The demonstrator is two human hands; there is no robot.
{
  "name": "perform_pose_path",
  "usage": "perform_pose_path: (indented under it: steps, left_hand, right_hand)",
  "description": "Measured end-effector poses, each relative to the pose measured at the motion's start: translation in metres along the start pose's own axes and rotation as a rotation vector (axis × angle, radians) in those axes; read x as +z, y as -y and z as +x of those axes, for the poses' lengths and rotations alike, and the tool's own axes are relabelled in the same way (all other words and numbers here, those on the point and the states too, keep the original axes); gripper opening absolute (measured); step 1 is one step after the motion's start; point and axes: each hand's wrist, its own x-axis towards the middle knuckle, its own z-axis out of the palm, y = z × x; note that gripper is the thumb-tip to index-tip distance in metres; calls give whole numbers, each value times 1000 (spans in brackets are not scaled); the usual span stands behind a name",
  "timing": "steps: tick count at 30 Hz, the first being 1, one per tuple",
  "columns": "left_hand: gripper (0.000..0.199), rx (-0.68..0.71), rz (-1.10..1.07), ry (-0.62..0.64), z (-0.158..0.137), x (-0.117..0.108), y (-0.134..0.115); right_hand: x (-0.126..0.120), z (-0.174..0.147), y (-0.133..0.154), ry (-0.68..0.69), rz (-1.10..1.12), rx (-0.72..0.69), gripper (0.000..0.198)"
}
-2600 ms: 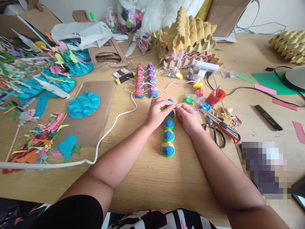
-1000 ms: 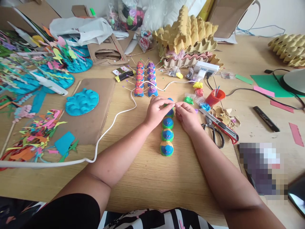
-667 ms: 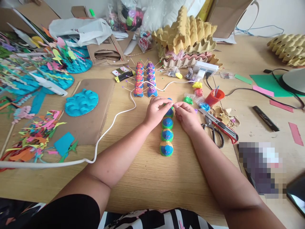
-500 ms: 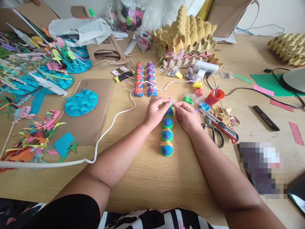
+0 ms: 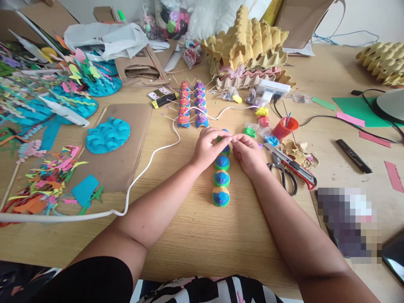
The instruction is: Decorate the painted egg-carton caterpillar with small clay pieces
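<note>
A row of egg-carton cups (image 5: 221, 179), painted blue and green with small marks on the domes, runs away from me along the table. Over its far end my left hand (image 5: 210, 147) and my right hand (image 5: 248, 153) meet fingertip to fingertip. Both hands are closed in a pinch, and whatever lies between the fingertips is too small to make out. Just beyond them stand a red egg-carton strip (image 5: 184, 105) and a purple egg-carton strip (image 5: 200, 103), with thin ball-tipped sticks poking out of their sides.
Right of my hands lie scissors (image 5: 285, 179), a utility knife (image 5: 293, 166) and an orange cup (image 5: 285, 127). A white cable (image 5: 151, 158) crosses the table at left, near cardboard (image 5: 116, 168) bearing a blue carton piece (image 5: 107, 135). Egg trays (image 5: 246, 46) are stacked behind.
The fingertips of both hands have come together, closing the small gap between them. The painted row and the things around it stay in place.
</note>
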Motion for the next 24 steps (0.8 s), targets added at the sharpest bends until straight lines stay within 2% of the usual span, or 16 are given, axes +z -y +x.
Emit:
perform_pose_path:
  steps: [5,10,15,24]
  left_hand:
    - [11,33,-16,-52,-1,2,4]
    - [16,47,6,-50,-1,2,5]
    - [21,17,-64,-37,-1,0,2]
    - [17,59,-23,-35,0,1,5]
  right_hand:
    - [0,0,-1,-12,-20,13,49]
    - [0,0,-2,-20,-14,13,50]
    - [-1,2,-2,-24,-6,16,50]
    - [-2,2,-4,-5,-12,15,49]
